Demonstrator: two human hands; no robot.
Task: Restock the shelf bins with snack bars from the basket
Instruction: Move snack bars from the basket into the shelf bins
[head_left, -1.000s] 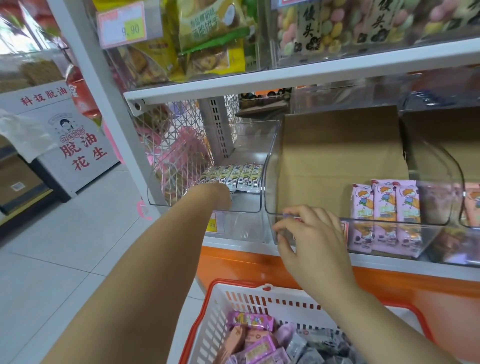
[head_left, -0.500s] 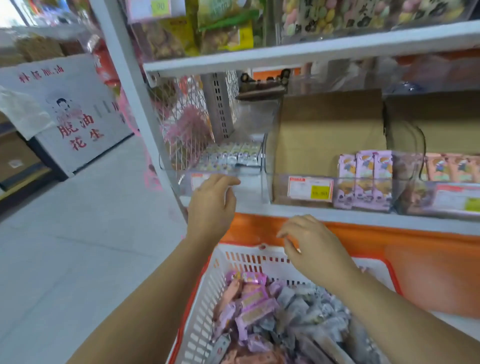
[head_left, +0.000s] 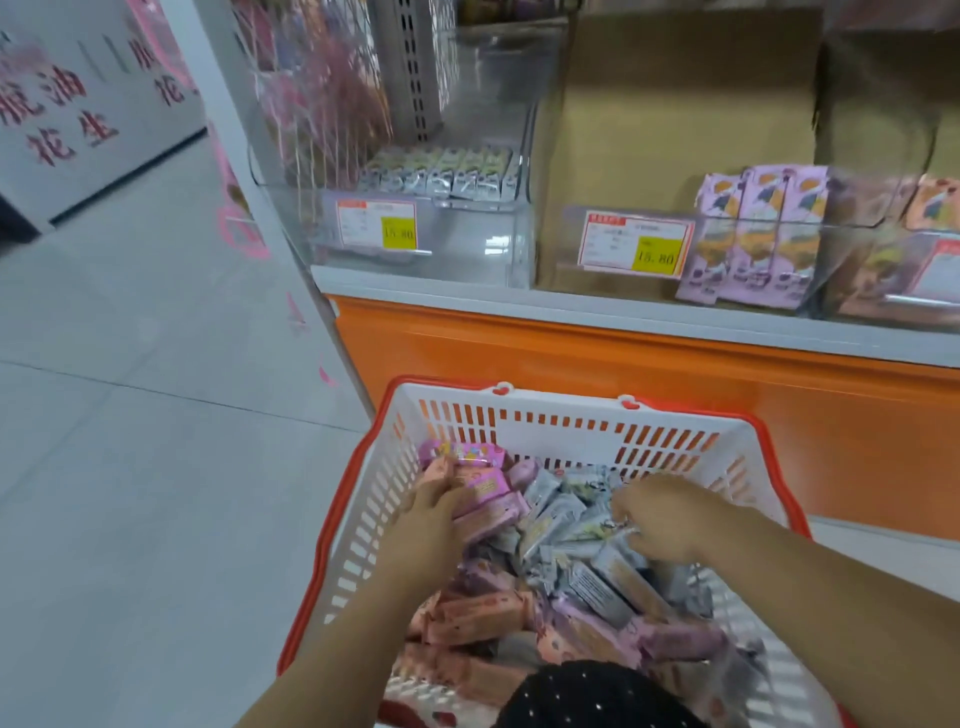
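A white basket with an orange rim (head_left: 566, 423) stands below the shelf, heaped with pink snack bars (head_left: 483, 608) on its left and grey snack bars (head_left: 582, 519) on its right. Both my hands are down in the heap. My left hand (head_left: 434, 512) curls its fingers round a pink bar near the basket's far left corner. My right hand (head_left: 662, 519) has its fingers curled into the grey bars and pinches one. Above, a clear left bin (head_left: 467, 249) holds a short row of grey-green bars (head_left: 441, 171). The middle bin (head_left: 553, 273) holds purple bars (head_left: 753, 234).
Brown cardboard (head_left: 675, 114) fills the back of the middle bin. Yellow price tags (head_left: 636, 244) hang on the bin fronts. The orange shelf base (head_left: 623, 374) rises just behind the basket. Tiled floor (head_left: 130, 415) lies to the left. A dark dotted garment (head_left: 597, 696) covers the basket's near edge.
Both hands have dropped from the shelf bins' front edges down into the basket. My view has tilted down, so more of the basket shows.
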